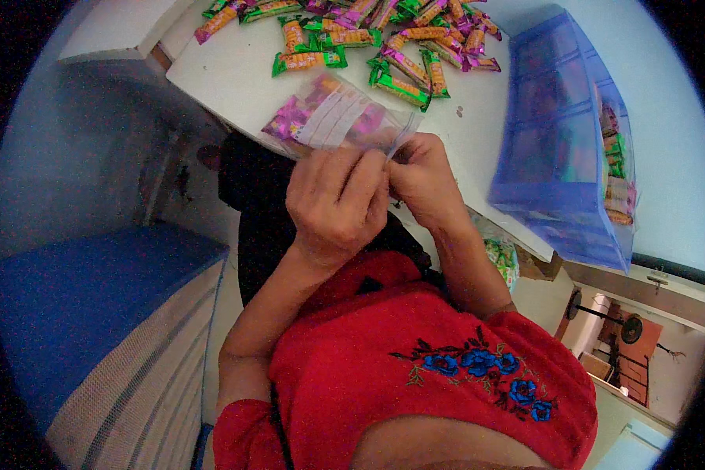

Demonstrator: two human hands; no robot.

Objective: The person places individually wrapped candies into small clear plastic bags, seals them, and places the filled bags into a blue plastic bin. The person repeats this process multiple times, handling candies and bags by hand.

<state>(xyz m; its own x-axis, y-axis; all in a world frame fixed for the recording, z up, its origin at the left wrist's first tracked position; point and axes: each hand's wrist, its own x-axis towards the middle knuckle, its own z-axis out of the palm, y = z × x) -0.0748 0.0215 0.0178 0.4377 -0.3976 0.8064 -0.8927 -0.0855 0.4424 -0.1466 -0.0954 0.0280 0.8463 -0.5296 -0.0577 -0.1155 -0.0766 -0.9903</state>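
A clear zip-lock plastic bag (336,117) with a white label panel lies tilted over the table's near edge. Purple-wrapped snacks show through its film. My left hand (338,197) grips the bag along its near side, fingers curled. At the zip end, my right hand (426,176) pinches the bag's edge between thumb and fingers. Both hands meet close together there, and the fingertips are partly hidden. Beyond the bag, several snack bars (402,88) in green, purple and orange wrappers lie scattered on the white table (211,76).
A blue translucent plastic basket (549,117) stands at the table's right, with packed snacks (617,158) visible in it. Below the table's right side is a container of green-wrapped items (502,258). A blue-covered, bed-like surface (106,294) is at left. A doorway (640,346) opens at lower right.
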